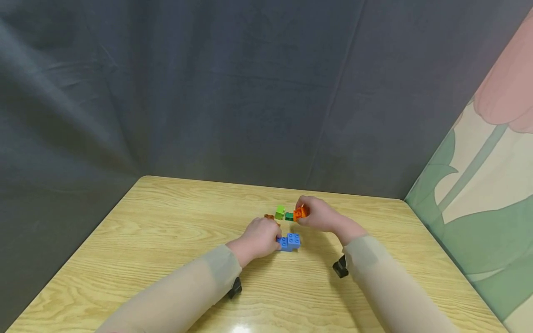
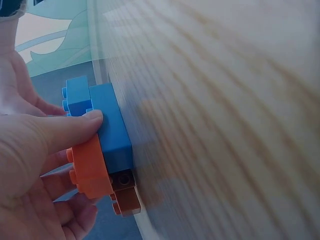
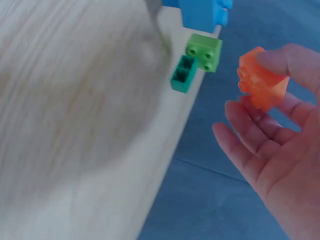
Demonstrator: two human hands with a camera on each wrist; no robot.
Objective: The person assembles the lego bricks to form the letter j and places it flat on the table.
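Observation:
My left hand [image 1: 260, 237] grips a blue toy brick [image 2: 111, 130] low over the table, its thumb across the side. A smaller blue brick [image 2: 77, 94] and an orange brick [image 2: 91, 165] sit on the studded side of that blue brick. Beyond them, partly hidden, is a brown brick [image 2: 128, 201]; whether it is joined on cannot be told. My right hand [image 1: 319, 214] pinches another orange brick [image 3: 261, 80] between thumb and fingers, raised off the table. Near it a lime green brick [image 3: 204, 52] and a small dark green brick [image 3: 183, 74] lie side by side.
The wooden table [image 1: 187, 208] ends at a dark grey curtain [image 1: 233, 101] behind. A wall hanging with flowers [image 1: 491, 199] borders the right side. Black devices [image 1: 341, 267] are strapped under both wrists.

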